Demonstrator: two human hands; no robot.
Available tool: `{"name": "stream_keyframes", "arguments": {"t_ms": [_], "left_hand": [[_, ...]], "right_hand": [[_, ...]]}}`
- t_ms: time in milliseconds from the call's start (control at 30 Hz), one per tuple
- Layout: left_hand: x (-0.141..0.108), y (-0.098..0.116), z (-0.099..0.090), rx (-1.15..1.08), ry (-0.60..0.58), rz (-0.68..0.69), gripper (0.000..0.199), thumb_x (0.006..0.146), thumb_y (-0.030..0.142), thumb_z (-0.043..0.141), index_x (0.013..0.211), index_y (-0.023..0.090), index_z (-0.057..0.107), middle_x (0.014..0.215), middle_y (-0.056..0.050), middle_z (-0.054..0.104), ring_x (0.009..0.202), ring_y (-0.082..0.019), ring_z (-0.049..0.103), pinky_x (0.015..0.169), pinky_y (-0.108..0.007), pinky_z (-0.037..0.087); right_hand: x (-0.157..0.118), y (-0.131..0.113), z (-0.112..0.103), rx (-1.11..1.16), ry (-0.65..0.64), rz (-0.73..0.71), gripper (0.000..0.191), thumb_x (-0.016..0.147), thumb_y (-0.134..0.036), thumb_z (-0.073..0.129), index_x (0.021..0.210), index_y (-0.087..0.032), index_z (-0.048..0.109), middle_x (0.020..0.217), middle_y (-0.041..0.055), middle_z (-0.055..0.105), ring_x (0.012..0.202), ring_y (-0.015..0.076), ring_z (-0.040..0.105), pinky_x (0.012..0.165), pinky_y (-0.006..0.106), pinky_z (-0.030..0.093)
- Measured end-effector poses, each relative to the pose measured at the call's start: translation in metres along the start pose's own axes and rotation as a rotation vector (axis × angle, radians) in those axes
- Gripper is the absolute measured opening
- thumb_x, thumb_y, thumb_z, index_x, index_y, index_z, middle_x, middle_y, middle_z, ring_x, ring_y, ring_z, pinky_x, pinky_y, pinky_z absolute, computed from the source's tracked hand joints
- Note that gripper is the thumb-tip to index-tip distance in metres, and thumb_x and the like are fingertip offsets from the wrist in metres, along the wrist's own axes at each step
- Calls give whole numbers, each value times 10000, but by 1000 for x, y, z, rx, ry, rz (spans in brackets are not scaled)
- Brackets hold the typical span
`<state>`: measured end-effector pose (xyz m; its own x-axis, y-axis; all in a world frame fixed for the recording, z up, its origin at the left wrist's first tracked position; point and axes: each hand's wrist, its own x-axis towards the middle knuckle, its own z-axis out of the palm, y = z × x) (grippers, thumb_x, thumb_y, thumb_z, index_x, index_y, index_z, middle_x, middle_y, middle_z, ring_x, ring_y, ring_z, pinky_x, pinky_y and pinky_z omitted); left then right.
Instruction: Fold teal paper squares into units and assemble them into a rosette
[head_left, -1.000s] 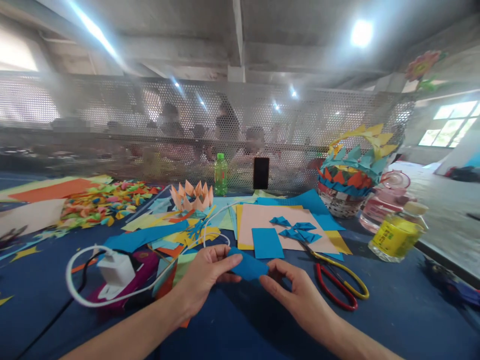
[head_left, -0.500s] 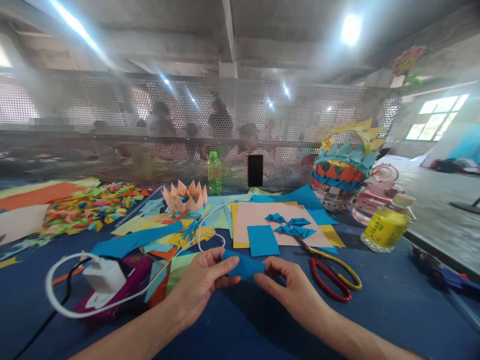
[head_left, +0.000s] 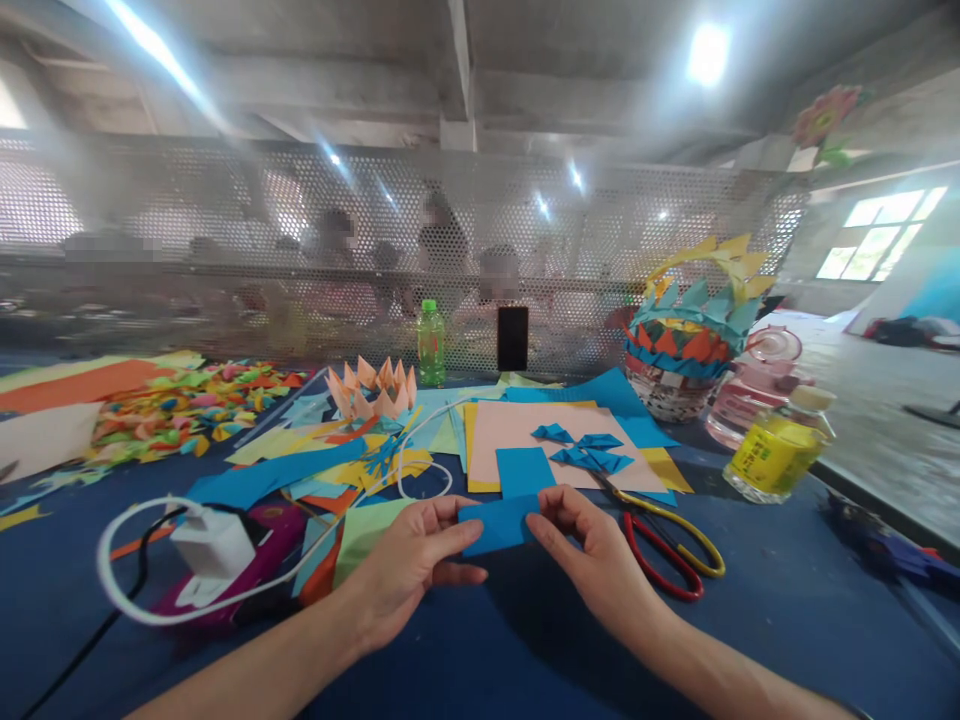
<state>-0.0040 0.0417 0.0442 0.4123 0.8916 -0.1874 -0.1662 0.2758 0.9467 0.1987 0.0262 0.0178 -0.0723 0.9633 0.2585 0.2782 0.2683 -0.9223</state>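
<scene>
Between my two hands, just above the dark blue table, is a small blue paper rectangle (head_left: 501, 525). My left hand (head_left: 420, 550) pinches its left end between thumb and fingers. The right end is pinched by my right hand (head_left: 581, 535). Behind it, a flat blue paper piece (head_left: 525, 468) lies on a pale pink sheet (head_left: 510, 422). Several folded blue paper pieces (head_left: 592, 458) rest on that same sheet. Scissors (head_left: 671, 550) with red and yellow handles lie to the right of my right hand, their tips near the folded pieces.
A purple power strip (head_left: 274, 530) with a white charger (head_left: 214, 545) and cable sits at left. Further back are a pile of folded paper (head_left: 202, 405), a peach paper ring (head_left: 373, 392), a green bottle (head_left: 431, 345), a phone (head_left: 513, 338), a paper basket (head_left: 679, 350) and a yellow-labelled bottle (head_left: 780, 450).
The blue paper has risen slightly and turned, now showing a flatter, straighter face. My right hand has moved up a little with it, and both hands keep their hold.
</scene>
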Motion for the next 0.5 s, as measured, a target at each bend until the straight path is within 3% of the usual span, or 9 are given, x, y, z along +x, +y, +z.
{"name": "stream_keyframes", "arguments": {"t_ms": [167,500], "left_hand": [[1,1,-1,-3,-74,-43,363,735,326,821,1052,176,725,1032,-73,702,910,-184,616,684,-227,584],[1,-4,-3,-12,-62,-44,317,717,418,831,877,155,758,949,-87,747,942,-231,689,679,-230,577]], "right_hand": [[1,2,0,2,8,-6,248,884,-428,585,831,-190,540,730,-19,514,694,145,473,657,256,399],[0,5,0,-1,-14,-10,275,891,-445,582,806,-186,545,722,-14,521,683,144,462,641,263,394]]}}
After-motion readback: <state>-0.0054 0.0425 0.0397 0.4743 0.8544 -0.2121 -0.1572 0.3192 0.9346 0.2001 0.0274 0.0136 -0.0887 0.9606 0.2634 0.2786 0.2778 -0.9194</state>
